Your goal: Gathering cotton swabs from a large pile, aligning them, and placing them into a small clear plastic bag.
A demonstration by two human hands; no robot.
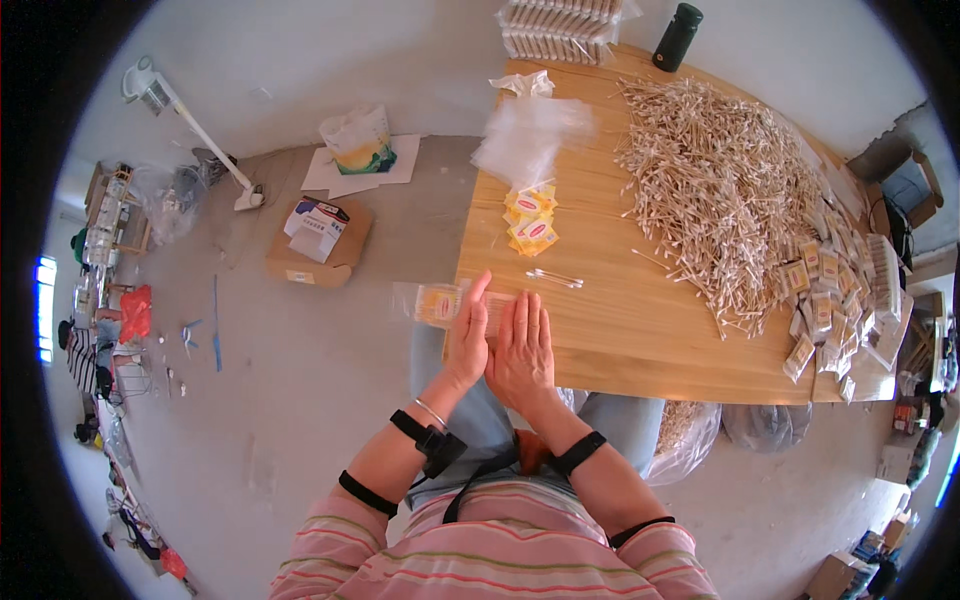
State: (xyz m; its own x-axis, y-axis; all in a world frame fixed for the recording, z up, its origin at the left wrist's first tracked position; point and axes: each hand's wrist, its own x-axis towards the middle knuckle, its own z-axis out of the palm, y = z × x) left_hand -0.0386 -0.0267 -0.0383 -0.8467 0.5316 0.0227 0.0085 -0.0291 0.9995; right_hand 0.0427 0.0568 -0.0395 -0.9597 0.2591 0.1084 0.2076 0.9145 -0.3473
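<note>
At the table's near left edge, a clear bag of cotton swabs with a yellow label (437, 303) lies under my hands. Its labelled end sticks out to the left, and pale swab sticks show between my hands. My left hand (467, 338) stands on edge against the bag, fingers stretched out. Flat on the bag's right part, my right hand (523, 350) has its fingers straight and close together. The hands nearly meet at the wrists and hide much of the bag. Just beyond my right fingertips rest several loose cotton swabs (555, 278).
Yellow label cards (530, 218) and clear plastic bags (530, 140) lie farther up the wooden table (610, 350). A large heap of cotton swabs (720, 190) covers the right side, with packed swab bags (825, 290) beside it. A dark bottle (678, 38) and stacked packs (560, 30) stand far back.
</note>
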